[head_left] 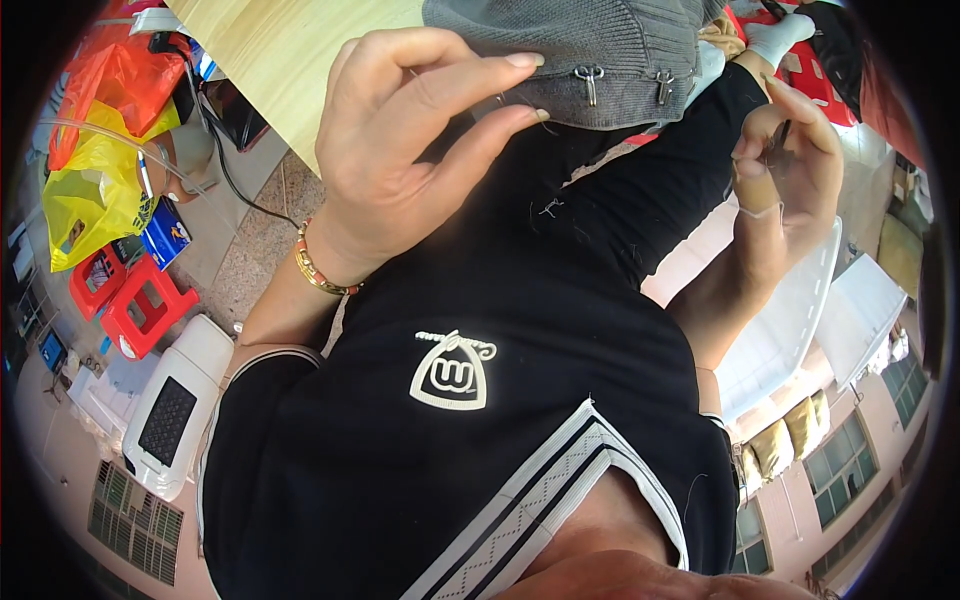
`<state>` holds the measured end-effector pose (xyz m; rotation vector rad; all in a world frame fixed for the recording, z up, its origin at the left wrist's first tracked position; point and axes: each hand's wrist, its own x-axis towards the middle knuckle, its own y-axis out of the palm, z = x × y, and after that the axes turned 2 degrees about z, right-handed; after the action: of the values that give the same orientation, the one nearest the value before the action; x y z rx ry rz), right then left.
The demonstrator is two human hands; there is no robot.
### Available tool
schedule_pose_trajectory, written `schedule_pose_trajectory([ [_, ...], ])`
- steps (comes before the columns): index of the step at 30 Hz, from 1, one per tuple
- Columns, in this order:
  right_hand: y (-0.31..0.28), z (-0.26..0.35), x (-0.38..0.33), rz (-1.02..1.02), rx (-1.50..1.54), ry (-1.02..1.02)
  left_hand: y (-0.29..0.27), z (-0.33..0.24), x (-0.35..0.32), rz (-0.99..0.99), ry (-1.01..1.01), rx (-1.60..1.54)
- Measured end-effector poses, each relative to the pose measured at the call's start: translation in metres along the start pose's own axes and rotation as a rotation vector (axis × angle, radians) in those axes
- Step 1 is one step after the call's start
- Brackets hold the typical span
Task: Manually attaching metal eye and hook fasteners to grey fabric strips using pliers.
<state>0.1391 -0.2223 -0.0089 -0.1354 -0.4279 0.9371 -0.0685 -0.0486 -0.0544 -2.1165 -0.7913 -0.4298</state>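
Observation:
A grey ribbed knit piece [575,40] lies over the table's near edge and my lap, with a metal hook fastener [590,85] and a second hook fastener [664,86] on its edge. Just left of it, my left hand [405,140] is raised, thumb and index finger apart; fine thread-like lines show near the fingers, too faint to trace. My right hand [795,170] is held up at the right, away from the knit, its thumb and finger curled together. What they pinch, if anything, is too small to make out. A pale band circles one finger.
A light wooden table [285,65] stands ahead at the left. Beyond it are a yellow plastic bag [95,190], a red bag [120,85], a red stool [145,305] and a dark cable [245,200]. Loose thread [548,208] lies on my black trousers. A white chair [780,340] is at the right.

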Motion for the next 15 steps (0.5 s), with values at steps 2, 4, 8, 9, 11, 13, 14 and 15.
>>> schedule_pose_trajectory([
  [2, 0.005, 0.009, 0.003, 0.016, 0.051, -0.016, 0.001, 0.002, -0.001, -0.039, 0.030, -0.019],
  [4, 0.013, 0.015, 0.005, 0.034, 0.105, -0.030, 0.003, 0.003, -0.001, -0.058, 0.038, -0.037],
  [8, 0.026, 0.030, 0.007, 0.120, -0.270, -0.059, 0.010, 0.000, 0.000, -0.151, -0.033, -0.187],
  [9, 0.029, 0.033, 0.008, 0.164, -0.314, -0.094, 0.011, -0.001, -0.001, -0.197, -0.110, -0.289],
  [11, 0.033, 0.037, 0.011, 0.248, -0.398, -0.172, 0.010, -0.002, -0.002, -0.187, -0.133, -0.315],
  [13, 0.039, 0.040, 0.013, 0.277, -0.456, -0.185, 0.008, 0.000, -0.003, -0.174, -0.158, -0.343],
  [14, 0.043, 0.041, 0.013, 0.267, -0.475, -0.199, 0.008, 0.001, -0.004, -0.170, -0.145, -0.330],
  [15, 0.046, 0.042, 0.014, 0.280, -0.505, -0.231, 0.007, 0.002, -0.005, -0.162, -0.140, -0.303],
])
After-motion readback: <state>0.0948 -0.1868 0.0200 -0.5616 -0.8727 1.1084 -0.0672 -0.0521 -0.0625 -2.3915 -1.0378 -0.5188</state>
